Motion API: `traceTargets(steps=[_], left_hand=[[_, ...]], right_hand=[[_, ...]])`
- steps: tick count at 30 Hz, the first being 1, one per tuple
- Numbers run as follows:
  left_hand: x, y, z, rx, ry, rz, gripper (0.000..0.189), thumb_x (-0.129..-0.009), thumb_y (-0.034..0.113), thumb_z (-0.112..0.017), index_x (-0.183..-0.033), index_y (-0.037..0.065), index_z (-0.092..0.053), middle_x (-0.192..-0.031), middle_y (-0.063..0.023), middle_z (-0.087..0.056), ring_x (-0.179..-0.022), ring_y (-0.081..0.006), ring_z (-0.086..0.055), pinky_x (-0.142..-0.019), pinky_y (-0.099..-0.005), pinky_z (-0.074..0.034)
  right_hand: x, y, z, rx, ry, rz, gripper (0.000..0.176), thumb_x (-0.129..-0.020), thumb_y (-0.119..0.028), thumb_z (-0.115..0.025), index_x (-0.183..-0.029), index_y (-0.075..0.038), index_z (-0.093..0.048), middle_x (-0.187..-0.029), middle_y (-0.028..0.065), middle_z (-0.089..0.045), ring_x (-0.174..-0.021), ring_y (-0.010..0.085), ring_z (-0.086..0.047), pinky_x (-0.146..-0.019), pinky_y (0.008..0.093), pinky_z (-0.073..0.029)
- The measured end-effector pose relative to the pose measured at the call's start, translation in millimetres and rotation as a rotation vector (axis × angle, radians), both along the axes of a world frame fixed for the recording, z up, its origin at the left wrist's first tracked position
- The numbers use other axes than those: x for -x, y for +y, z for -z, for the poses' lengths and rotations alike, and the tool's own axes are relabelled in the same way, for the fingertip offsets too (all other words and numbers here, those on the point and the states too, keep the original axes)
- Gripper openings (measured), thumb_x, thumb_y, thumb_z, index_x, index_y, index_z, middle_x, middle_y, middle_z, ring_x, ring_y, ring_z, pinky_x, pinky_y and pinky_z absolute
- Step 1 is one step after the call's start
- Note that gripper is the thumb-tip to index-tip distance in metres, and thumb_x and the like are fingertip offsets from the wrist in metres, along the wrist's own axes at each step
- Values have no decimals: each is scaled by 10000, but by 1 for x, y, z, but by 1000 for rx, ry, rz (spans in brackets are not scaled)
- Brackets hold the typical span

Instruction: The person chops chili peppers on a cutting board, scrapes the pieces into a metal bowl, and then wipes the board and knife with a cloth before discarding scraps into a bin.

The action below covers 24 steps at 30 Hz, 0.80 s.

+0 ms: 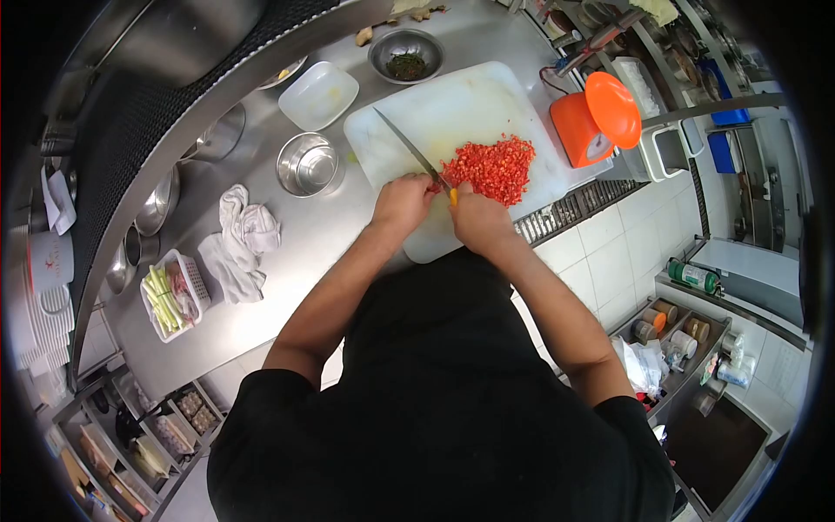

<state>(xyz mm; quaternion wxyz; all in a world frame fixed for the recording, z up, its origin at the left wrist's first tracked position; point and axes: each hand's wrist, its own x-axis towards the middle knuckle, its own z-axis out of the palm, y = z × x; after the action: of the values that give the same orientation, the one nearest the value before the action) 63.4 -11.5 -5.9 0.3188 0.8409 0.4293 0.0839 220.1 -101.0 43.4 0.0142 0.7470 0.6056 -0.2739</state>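
My right hand (484, 219) is wrapped round the yellow handle of a kitchen knife (407, 143), whose long blade points away to the upper left. Beside the blade, my left hand (404, 205) has its fingers curled together, with a bit of red pepper showing at the fingertips. How much it holds is hidden. Both hands are over a white cutting board (452, 96). A heap of finely chopped red pepper (491, 167) lies on the board, just beyond my right hand.
An orange scale (577, 130) stands right of the board. To the left are a steel pot (308, 165), a white dish (319, 96), a crumpled cloth (239, 244) and a white basket (177, 296) with green stalks. Behind the board sits a steel bowl (406, 42) with dark green contents.
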Motion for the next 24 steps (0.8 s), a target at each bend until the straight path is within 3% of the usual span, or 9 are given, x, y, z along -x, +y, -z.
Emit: traceTargets(steps=[3, 6, 12, 15, 18, 24], left_hand=[[2, -1, 3, -40, -25, 8, 127, -914, 150, -722, -1004, 68, -757, -1003, -158, -751, -913, -370, -722, -833, -470, -581], [1, -1, 5, -19, -18, -8, 129, -917, 159, -726, -1003, 68, -756, -993, -156, -752, -915, -366, -723, -830, -468, -581], [2, 1, 5, -25, -47, -22, 143, -920, 176, -737, -1012, 68, -758, -965, -145, -753, -915, -360, -726, -823, -469, -581], [4, -1, 7, -31, -83, -33, 145, -922, 180, -740, -1015, 70, -760, -973, -143, -752, -906, -361, -725, -815, -471, -580], [3, -3, 9, -52, -96, -43, 147, -923, 188, -744, -1004, 66, -757, -980, -144, -751, -903, -364, -724, -811, -470, -581], [3, -3, 8, -35, -116, -34, 120, -919, 162, -730, -978, 59, -751, -978, -153, -746, -900, -374, -716, -820, -483, -582]], right_hand=[[2, -6, -19, 34, 0, -9, 335, -1048, -272, -596, -1150, 34, -506, -927, 279, -744, -892, 430, -762, -775, 534, -603], [10, -11, -4, 48, -61, -2, 302, -1045, -228, -572, -1152, 49, -521, -950, 257, -758, -907, 407, -775, -779, 489, -622], [4, 3, 22, 13, -23, 14, 355, -1050, -285, -592, -1158, 39, -497, -918, 267, -746, -880, 438, -762, -775, 532, -607], [2, 4, -16, 38, -18, -25, 299, -1049, -238, -561, -1139, 44, -522, -955, 263, -757, -915, 404, -776, -787, 485, -623], [9, -6, -19, 57, -48, -40, 312, -1049, -249, -567, -1145, 44, -523, -956, 263, -757, -923, 404, -774, -801, 489, -620], [6, -3, 18, -15, -2, 24, 378, -1045, -294, -596, -1176, 46, -498, -903, 251, -751, -869, 418, -765, -773, 521, -610]])
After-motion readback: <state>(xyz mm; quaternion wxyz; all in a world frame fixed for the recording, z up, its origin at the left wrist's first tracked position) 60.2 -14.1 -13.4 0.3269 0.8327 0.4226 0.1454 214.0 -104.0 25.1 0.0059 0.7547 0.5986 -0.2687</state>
